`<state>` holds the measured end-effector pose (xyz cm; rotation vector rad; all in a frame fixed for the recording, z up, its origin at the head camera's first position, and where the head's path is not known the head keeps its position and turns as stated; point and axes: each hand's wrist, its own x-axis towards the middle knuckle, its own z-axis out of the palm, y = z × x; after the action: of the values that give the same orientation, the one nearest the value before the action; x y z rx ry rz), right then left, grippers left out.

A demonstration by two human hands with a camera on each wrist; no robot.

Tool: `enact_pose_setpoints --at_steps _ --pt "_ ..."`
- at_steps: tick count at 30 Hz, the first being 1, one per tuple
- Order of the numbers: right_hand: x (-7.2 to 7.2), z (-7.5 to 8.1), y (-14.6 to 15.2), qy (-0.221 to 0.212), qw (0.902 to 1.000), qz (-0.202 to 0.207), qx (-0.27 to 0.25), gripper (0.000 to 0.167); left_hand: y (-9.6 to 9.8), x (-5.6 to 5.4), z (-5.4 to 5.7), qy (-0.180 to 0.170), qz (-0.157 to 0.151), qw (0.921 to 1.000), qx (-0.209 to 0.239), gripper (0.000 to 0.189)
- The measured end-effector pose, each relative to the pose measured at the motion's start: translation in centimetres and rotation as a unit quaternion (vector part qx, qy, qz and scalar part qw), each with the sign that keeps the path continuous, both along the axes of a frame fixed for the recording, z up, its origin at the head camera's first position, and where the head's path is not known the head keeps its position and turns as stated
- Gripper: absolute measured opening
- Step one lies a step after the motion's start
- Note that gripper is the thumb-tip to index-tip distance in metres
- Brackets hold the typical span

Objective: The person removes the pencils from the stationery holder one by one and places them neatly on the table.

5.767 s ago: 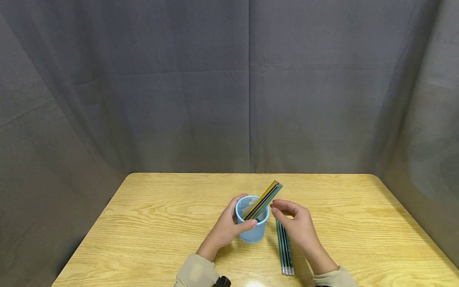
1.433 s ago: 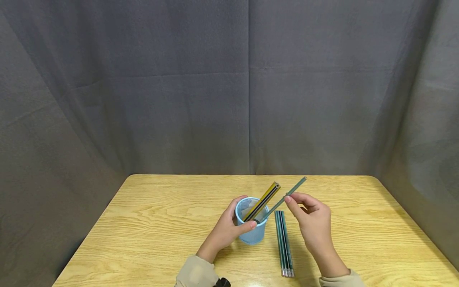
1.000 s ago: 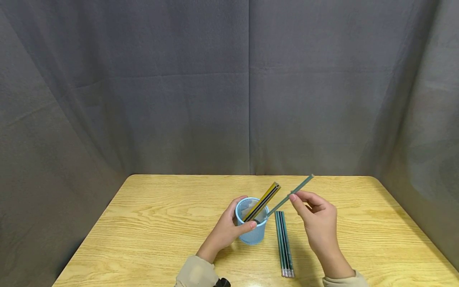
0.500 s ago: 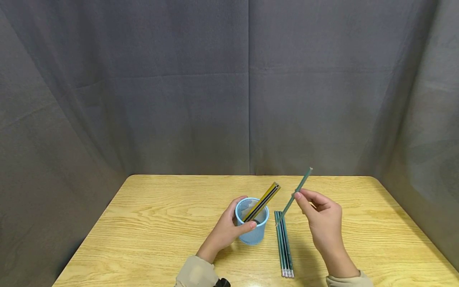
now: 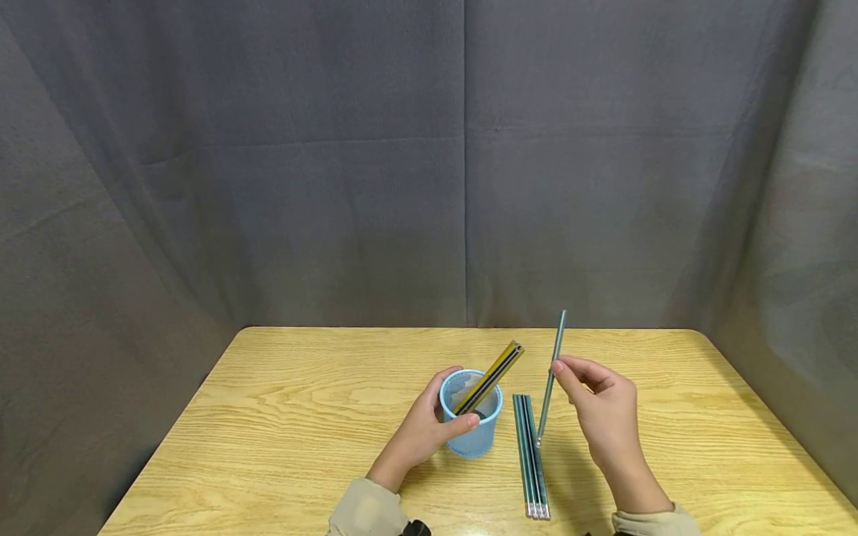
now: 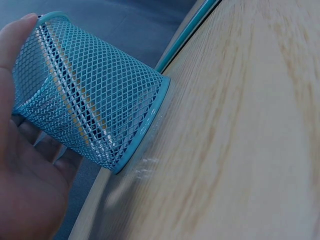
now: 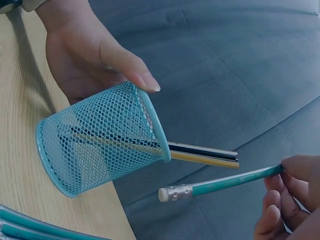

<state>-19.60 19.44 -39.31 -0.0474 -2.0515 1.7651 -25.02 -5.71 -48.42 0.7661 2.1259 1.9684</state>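
Note:
My left hand (image 5: 418, 428) grips a light blue mesh pencil cup (image 5: 472, 441), which stands on the table. Yellow-and-black striped pencils (image 5: 494, 376) lean to the right inside it. Between thumb and fingertips, my right hand (image 5: 608, 417) pinches one green pencil (image 5: 558, 346) in the air right of the cup. Its white eraser (image 7: 163, 195) points down in the head view, apart from the cup. Several green pencils (image 5: 530, 461) lie side by side on the table between the cup and my right hand, eraser ends toward me. In the left wrist view the cup's mesh wall (image 6: 110, 75) shows pencils through it.
The wooden table (image 5: 302, 424) has rounded far corners. Grey curtains (image 5: 348, 186) hang behind it and at both sides. A small black object (image 5: 417, 528) shows by my left sleeve.
My right hand has drawn the green pencil out of the cup to the right, then turned it nearly upright over the lying green pencils. The left hand and cup have stayed put.

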Motion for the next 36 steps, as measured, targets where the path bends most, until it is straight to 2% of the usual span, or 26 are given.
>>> enact_pose_setpoints --at_steps 17,25,36 --pt "-0.8 -1.4 0.8 -0.094 0.9948 0.006 0.038 0.036 0.0 0.1 0.1 0.006 -0.004 1.0000 0.006 0.072" --pt "-1.2 -1.9 1.1 -0.122 0.9902 0.010 0.067 0.036 0.0 0.2 0.1 0.006 0.005 0.9999 -0.008 0.073" --pt "-1.5 -2.7 1.5 -0.150 0.9827 0.034 0.104 0.033 0.0 0.1 0.1 0.001 0.001 1.0000 0.002 0.072"
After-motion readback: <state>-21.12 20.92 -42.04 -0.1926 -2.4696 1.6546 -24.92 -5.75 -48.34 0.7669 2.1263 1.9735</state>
